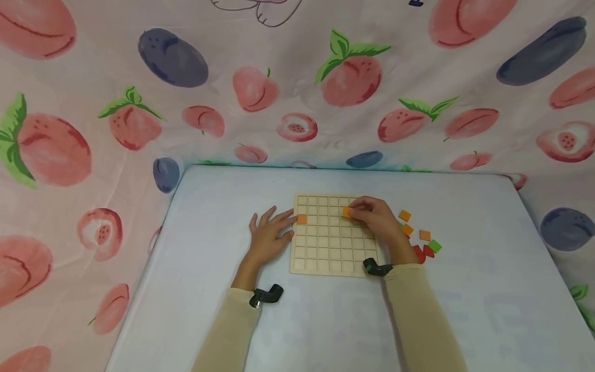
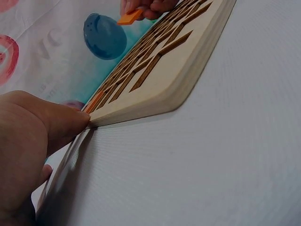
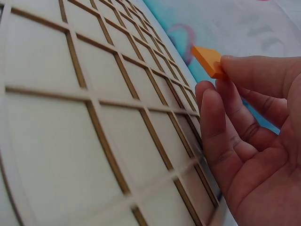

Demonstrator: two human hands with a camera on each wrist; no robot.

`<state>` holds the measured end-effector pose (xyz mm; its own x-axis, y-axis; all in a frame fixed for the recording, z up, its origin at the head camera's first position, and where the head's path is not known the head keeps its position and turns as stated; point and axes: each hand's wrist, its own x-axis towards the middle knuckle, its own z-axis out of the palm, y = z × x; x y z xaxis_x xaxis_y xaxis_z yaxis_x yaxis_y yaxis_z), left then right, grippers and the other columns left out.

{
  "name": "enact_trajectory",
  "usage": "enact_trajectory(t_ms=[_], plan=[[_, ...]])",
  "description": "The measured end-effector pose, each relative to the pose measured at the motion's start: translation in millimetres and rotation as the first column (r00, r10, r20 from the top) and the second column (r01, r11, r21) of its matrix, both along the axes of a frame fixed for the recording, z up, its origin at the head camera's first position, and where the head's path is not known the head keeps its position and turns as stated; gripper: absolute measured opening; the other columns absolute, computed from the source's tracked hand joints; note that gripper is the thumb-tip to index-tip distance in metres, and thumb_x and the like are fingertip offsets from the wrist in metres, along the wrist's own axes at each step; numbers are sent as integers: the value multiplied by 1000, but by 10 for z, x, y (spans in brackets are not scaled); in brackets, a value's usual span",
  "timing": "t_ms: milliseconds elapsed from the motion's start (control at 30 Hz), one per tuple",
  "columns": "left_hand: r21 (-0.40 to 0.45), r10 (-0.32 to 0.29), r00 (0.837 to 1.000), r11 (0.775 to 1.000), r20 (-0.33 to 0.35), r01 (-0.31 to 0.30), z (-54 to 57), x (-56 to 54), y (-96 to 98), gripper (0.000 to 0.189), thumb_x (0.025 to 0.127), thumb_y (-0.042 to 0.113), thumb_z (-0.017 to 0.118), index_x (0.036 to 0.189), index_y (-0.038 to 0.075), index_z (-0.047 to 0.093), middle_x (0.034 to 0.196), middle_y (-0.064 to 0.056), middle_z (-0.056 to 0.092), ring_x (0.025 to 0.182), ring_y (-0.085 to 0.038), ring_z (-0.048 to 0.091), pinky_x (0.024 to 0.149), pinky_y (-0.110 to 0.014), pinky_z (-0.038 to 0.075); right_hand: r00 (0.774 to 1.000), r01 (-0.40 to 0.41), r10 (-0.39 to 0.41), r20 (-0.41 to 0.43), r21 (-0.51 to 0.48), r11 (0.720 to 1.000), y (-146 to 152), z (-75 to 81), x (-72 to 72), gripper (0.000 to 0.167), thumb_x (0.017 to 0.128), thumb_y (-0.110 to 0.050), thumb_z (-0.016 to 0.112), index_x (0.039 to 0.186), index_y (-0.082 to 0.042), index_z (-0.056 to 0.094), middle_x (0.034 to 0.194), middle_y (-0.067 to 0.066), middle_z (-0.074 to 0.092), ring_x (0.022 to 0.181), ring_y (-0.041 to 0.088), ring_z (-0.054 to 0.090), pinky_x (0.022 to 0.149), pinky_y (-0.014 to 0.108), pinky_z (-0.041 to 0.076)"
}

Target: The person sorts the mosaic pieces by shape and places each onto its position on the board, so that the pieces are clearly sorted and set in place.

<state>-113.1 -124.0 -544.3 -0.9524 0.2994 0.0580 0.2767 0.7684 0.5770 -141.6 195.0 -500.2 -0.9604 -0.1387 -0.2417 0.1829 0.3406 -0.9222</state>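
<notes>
A square wooden grid board (image 1: 325, 268) with recessed cells lies on the white table. My right hand (image 1: 377, 219) pinches an orange square tile (image 3: 207, 61) between thumb and finger, above the board's upper right part. In the left wrist view the same orange tile (image 2: 130, 17) hangs over the far side of the board. My left hand (image 1: 269, 240) lies at the board's left edge, fingers spread and touching that edge. Beside its fingertips, another orange tile (image 1: 301, 219) sits in a cell of the leftmost column.
Right of the board lie loose tiles: an orange tile (image 1: 425, 235), a green tile (image 1: 434, 246), red pieces (image 1: 428, 251) and others partly behind my right forearm. A fruit-print cloth (image 1: 297, 98) hangs behind the table (image 1: 209, 206). Each wrist wears a black camera (image 1: 267, 296).
</notes>
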Motion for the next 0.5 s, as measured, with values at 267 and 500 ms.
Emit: enact_trajectory(t_ms=[267,500], plan=[[-4,1,1000,1000,2,-1,10,5,1,43,99,31,61,143,31,61,157,13,49,157,-26,22,121,-65,-4,998,-59,57,-29,-70,996,-163,-72,-75,26,97,-19,71,114,1,68,104,13,72,87,20,68,78,26,59],[1,1,1000,1000,-5,-1,9,4,-7,43,99,32,61,142,31,62,156,13,50,157,-27,23,121,-66,-3,997,-79,80,2,-97,992,-336,-106,-97,22,97,-17,71,112,-1,69,104,14,71,85,22,68,76,30,61]])
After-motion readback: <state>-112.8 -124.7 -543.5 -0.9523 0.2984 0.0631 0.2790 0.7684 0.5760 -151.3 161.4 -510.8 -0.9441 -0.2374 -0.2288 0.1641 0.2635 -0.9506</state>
